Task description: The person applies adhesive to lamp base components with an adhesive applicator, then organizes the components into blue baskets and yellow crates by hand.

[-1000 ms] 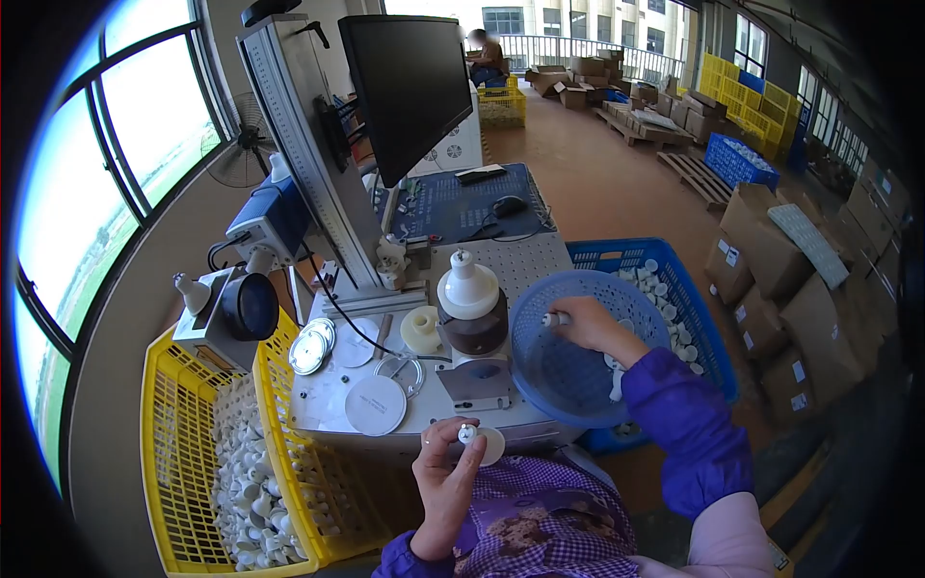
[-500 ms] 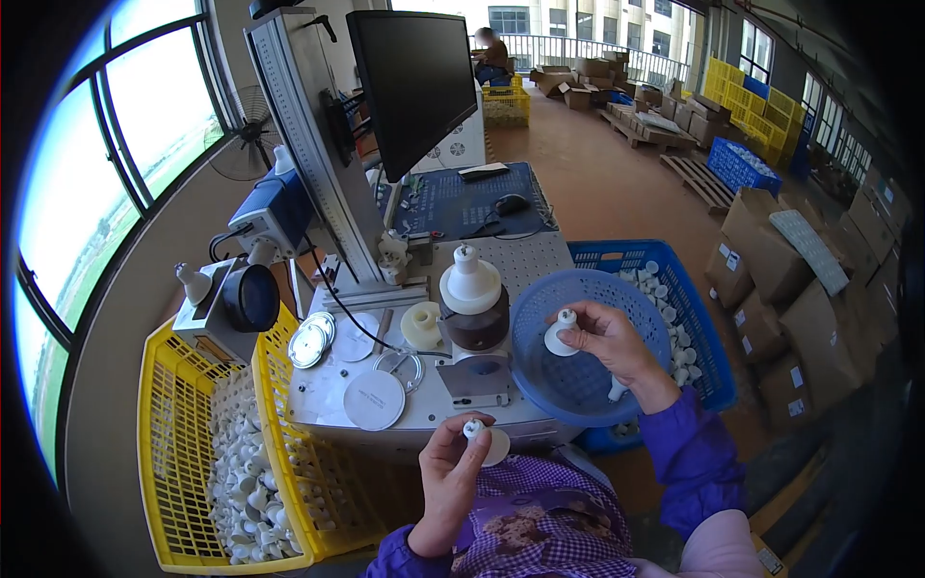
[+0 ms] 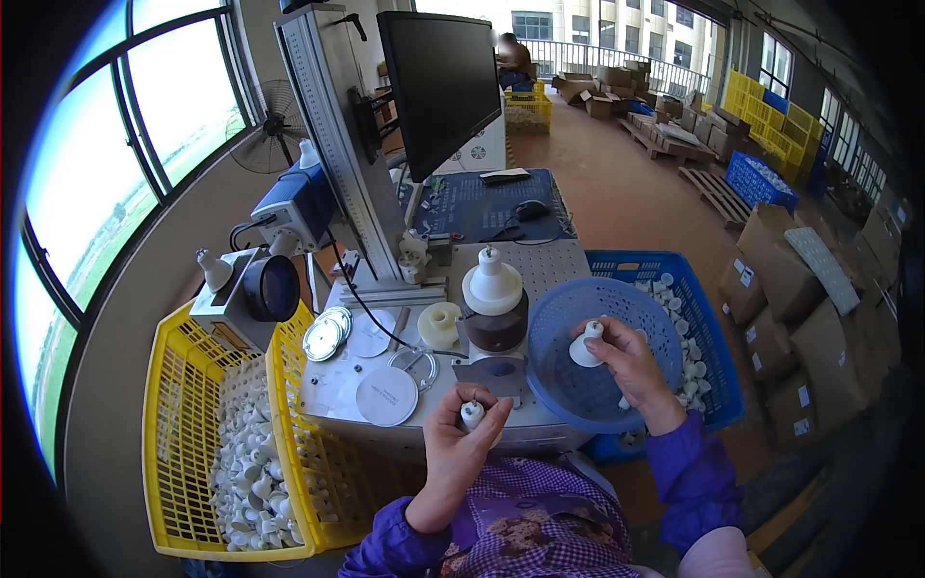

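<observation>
My left hand [image 3: 455,438] is closed around a white lamp cup [image 3: 472,412], its narrow tip with small pins facing up and its wider part mostly hidden by my fingers. My right hand [image 3: 632,368] pinches a second white lamp cup [image 3: 585,348] by its neck, flared end down, over the round blue plastic basket [image 3: 553,380]. Another white piece in that basket shows partly beside my right wrist. Between my hands and the monitor, a larger white cone-shaped piece [image 3: 492,287] sits on a dark round holder [image 3: 498,330] on the metal worktable.
A yellow crate [image 3: 289,414] full of white lamp cups stands at the left. Behind the round basket is a blue crate [image 3: 718,371] with more. A machine column [image 3: 342,135] and a monitor [image 3: 443,87] rise behind the table. Round metal discs [image 3: 387,396] lie on it. Another person sits far back.
The lamp cup in my left hand has been turned; its wide rim, visible before, is now mostly covered. My right hand still holds its cup over the basket. The whole view has shifted slightly.
</observation>
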`<state>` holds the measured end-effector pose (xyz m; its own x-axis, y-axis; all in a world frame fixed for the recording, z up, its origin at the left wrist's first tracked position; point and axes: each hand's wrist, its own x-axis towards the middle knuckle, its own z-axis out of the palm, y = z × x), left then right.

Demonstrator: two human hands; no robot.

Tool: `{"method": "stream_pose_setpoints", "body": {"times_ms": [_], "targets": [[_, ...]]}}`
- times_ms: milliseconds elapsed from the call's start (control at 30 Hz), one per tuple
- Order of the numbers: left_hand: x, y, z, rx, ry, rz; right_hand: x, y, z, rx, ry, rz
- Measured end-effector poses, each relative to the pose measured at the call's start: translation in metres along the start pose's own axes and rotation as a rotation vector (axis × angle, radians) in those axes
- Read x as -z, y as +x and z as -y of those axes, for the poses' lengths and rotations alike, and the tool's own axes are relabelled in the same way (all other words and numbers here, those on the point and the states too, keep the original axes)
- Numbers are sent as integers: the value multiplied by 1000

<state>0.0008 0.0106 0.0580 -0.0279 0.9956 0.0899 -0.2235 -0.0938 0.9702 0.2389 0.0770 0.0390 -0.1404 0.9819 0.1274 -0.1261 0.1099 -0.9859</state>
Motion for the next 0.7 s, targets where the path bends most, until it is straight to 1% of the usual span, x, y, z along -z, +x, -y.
{"method": "stream_pose_setpoints", "body": {"times_ms": [67, 133, 200, 267, 300, 333, 367, 400, 467, 500, 567, 633, 700], "targets": [[0, 7, -2, -4, 28, -10, -1, 0, 1, 0, 1, 3], [2, 22, -4, -368, 330, -42, -4, -1, 4, 43, 13, -31], [-2, 45, -20, -522, 437, -143, -8, 1, 11, 59, 47, -58], [-5, 74, -31, -547, 528, -181, -14, 8, 21, 83, 78, -84], [-8, 87, -37, -552, 525, -180, -17, 13, 26, 138, 68, -74], [-11, 99, -43, -572, 631, -163, -21, 18, 33, 193, 57, -64], [-14, 108, -49, -591, 737, -146, -26, 24, 40, 199, 55, -65], [-15, 116, -54, -594, 736, -146, -34, 31, 48, 248, 56, -58], [-15, 126, -61, -486, 793, -66, -48, 45, 61, 322, 44, -43], [-13, 123, -64, -488, 794, -68, -54, 53, 65, 324, 45, -41], [-7, 112, -74, -456, 565, -72, -67, 66, 71, 296, 7, 7], [7, 97, -75, -554, 523, -156, -80, 79, 69, 301, 7, 5], [22, 86, -67, -505, 417, -182, -89, 88, 66, 348, -284, 4]]}}
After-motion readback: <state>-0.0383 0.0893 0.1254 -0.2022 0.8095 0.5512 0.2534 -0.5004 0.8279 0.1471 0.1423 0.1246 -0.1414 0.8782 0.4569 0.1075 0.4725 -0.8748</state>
